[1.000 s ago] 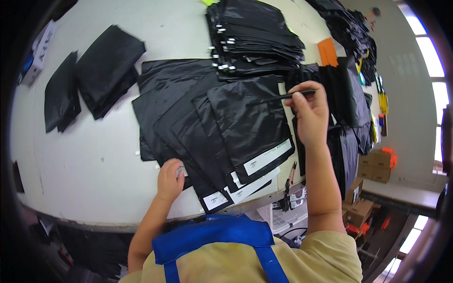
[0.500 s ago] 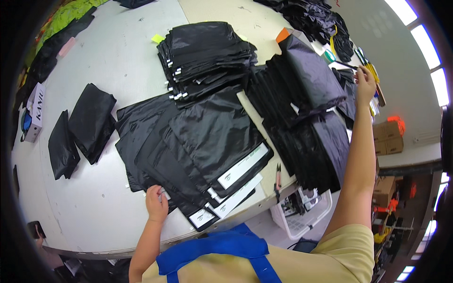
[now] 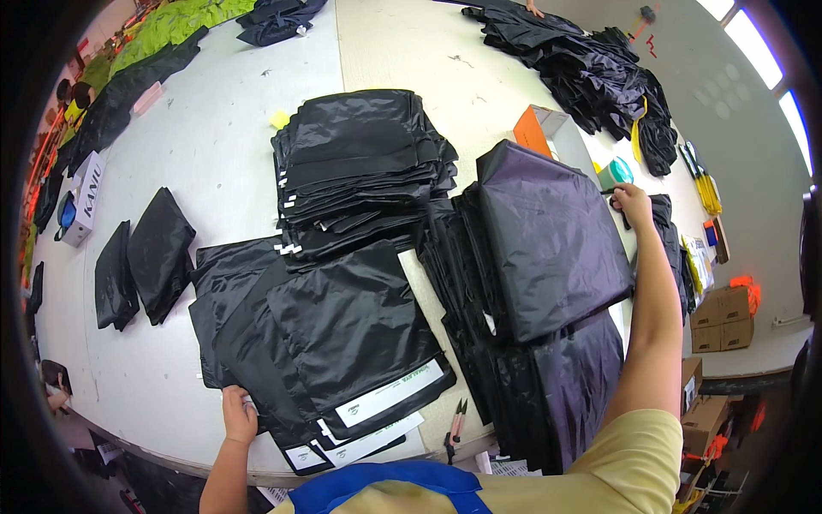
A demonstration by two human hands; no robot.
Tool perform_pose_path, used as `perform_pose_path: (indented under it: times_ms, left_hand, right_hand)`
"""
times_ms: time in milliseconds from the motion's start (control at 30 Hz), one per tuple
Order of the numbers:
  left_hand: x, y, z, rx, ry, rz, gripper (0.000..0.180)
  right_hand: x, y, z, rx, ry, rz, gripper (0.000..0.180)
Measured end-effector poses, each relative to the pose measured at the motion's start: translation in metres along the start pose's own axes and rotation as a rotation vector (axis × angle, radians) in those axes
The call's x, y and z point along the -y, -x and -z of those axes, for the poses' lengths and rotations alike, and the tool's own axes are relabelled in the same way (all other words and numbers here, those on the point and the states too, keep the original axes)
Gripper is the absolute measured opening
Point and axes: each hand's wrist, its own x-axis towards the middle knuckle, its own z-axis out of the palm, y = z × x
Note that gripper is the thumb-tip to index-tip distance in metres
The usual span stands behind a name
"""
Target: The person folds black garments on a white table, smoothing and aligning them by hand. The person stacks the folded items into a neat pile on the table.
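Observation:
Flat black fabric pieces (image 3: 342, 300) lie fanned out on the table in front of me, with white paper strips (image 3: 390, 396) along their near edge. At their lower left corner, my left hand (image 3: 240, 415) is closed on a fabric edge beside a small white tag. My right arm reaches far out to the right. There my right hand (image 3: 634, 206) pinches a thin dark thing, too small to name, just below a teal tape roll (image 3: 616, 173). Between my arms rises a tall pile of folded black fabric (image 3: 556, 248). Pink-handled thread snips (image 3: 456, 428) lie at the table edge.
Behind the fanned pieces stands another black fabric stack (image 3: 360, 137). Two folded black bundles (image 3: 160, 255) and a white box (image 3: 84, 201) are at the left. An orange and grey box (image 3: 556, 133) and heaped black fabric (image 3: 582, 73) stand farther back. Cartons (image 3: 723, 319) stand at right.
The view has shifted, with the table's far side showing more. My right hand has drawn back nearer the tape roll. My left hand stays at the fabric corner.

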Motion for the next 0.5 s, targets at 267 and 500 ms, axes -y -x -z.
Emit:
perform_pose_path:
  times_ms: [267,500]
  left_hand:
    - [0.003,0.006,-0.004,0.047,-0.023,0.092,0.033]
    - [-0.01,-0.003,0.008,-0.019,-0.007,0.101,0.035]
  right_hand:
    - [-0.049,-0.029,-0.04,0.146,0.243,0.145,0.029]
    - [-0.015,-0.033,0.05,0.135,0.137,0.226,0.043]
